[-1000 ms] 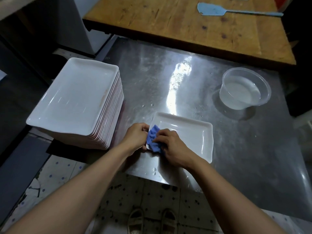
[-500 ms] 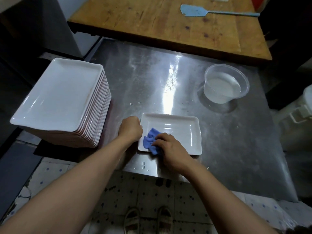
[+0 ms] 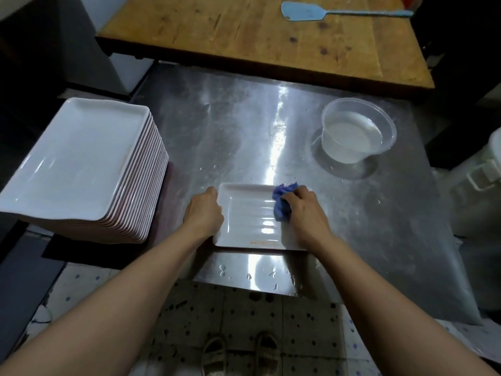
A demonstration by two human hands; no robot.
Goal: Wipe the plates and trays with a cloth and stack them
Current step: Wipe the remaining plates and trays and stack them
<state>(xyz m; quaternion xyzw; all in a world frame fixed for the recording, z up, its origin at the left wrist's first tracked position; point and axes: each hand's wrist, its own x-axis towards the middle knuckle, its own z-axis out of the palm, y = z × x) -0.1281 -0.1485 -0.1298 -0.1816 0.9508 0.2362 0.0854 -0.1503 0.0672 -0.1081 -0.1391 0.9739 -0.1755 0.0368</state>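
Note:
A small white rectangular tray (image 3: 248,221) lies near the front edge of the steel table (image 3: 238,137). My left hand (image 3: 204,213) grips the tray's left rim. My right hand (image 3: 305,213) holds a crumpled blue cloth (image 3: 282,202) pressed onto the tray's right side, near its far corner. A tall stack of larger white trays (image 3: 81,169) stands at the table's left edge, overhanging it.
A clear plastic tub of water (image 3: 355,134) stands at the table's right rear. Behind is a wooden table (image 3: 257,31) with a light blue spatula (image 3: 325,13). A white plastic container (image 3: 482,180) sits off the right edge. Water drops dot the steel.
My right hand has slid the blue cloth from the tray's near left corner across to its right far side. My left hand keeps hold of the left rim.

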